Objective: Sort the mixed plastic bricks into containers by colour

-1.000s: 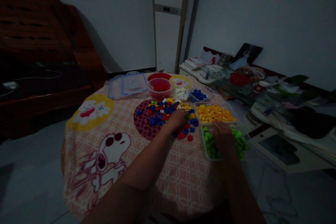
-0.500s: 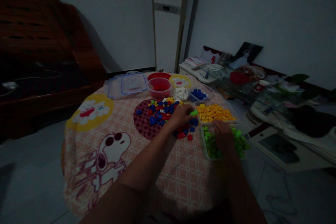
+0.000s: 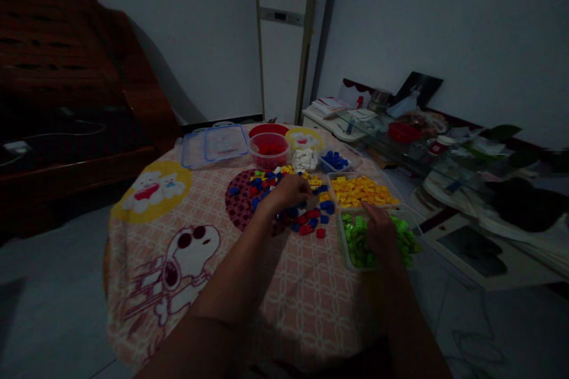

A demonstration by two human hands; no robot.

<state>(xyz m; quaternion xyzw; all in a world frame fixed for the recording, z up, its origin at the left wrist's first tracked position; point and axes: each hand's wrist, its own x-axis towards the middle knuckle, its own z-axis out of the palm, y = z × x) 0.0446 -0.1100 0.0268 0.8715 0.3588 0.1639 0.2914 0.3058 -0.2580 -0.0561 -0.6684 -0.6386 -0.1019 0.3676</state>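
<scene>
My left hand [image 3: 291, 191] is over a mixed pile of toy bricks [image 3: 306, 227] in red, blue, yellow and other colours. Its fingers are curled, and whatever they hold is hidden. Over the box of green bricks [image 3: 358, 243] is my right hand [image 3: 379, 225], with bent fingers reaching the edge beside the box of yellow bricks [image 3: 364, 190]. I cannot make out anything between those fingers. White bricks [image 3: 304, 159] lie behind the pile, next to a small box of blue bricks [image 3: 335, 160]. A round tub [image 3: 269, 161] contains red bricks.
Clear lids with blue rims [image 3: 216, 147] lie at the back left of the round table, on a patterned cloth [image 3: 288, 302]. A red lid [image 3: 267, 128] is behind the tub. To the right stands a cluttered glass-topped cabinet [image 3: 377, 124]; a wooden bench [image 3: 84, 89] stands left.
My left hand has moved left, from beside the yellow box back over the pile. The green brick seen at its fingers is out of sight. My right hand has barely moved.
</scene>
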